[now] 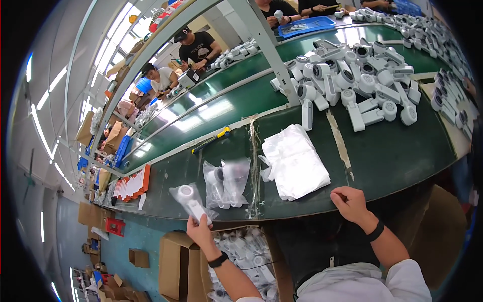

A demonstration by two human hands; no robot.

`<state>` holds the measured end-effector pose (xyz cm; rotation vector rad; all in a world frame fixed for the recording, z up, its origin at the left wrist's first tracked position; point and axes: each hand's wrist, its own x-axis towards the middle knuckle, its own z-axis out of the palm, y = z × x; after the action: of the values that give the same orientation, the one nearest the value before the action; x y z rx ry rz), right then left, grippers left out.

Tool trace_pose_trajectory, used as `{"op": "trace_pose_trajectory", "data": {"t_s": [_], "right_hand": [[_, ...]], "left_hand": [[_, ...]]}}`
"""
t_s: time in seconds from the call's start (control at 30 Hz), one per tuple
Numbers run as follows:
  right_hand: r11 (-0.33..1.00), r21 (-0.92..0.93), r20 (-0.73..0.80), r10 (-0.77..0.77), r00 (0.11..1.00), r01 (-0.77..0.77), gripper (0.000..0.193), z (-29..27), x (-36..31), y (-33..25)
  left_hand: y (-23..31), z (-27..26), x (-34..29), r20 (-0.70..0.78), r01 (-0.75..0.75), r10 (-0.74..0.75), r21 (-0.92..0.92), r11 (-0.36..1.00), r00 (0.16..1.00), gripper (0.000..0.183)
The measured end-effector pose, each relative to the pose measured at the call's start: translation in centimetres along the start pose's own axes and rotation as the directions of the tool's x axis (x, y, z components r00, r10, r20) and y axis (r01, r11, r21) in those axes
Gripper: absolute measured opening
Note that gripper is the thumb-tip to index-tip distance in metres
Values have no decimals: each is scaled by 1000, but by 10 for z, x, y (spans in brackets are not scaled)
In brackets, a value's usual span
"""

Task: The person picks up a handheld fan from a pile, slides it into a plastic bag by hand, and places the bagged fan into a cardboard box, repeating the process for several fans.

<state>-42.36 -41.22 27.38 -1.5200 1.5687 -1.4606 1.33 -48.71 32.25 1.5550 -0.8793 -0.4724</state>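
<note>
My left hand (pixel 199 230) holds a white handheld device sealed in a clear plastic bag (pixel 190 202), lifted over the near edge of the dark green table (pixel 392 151). My right hand (pixel 350 201) rests at the table's front edge with fingers curled and nothing in it, just below a stack of flat white plastic bags (pixel 296 162). Two more bagged devices (pixel 226 182) lie on the table between my hands. A big heap of unbagged white devices (pixel 357 80) sits at the far right.
An open cardboard box (pixel 236 261) with several bagged devices stands below my left hand. A yellow-and-black utility knife (pixel 211 140) lies on the table. Other people work across a green conveyor belt (pixel 221 100); a blue tray (pixel 307 25) sits beyond it.
</note>
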Motion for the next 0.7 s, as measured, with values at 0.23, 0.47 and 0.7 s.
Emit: {"op": "trace_pose_trajectory", "data": {"t_s": [0.23,0.47,0.7], "right_hand": [[963,189,101,176,979,-193,14,-23,-4,-11],[974,-159,-204,129,971,-163,26,-92,58,-15],[702,-671,-314,23,949,-239,57,-92,142,26]], "left_hand": [[-68,37,32,79,-36,26,139,990,997,45],[17,43,-12,3,-287,308,373,882,951,33],[94,145,-131,637,-711,566,-41,702,523,30]]}}
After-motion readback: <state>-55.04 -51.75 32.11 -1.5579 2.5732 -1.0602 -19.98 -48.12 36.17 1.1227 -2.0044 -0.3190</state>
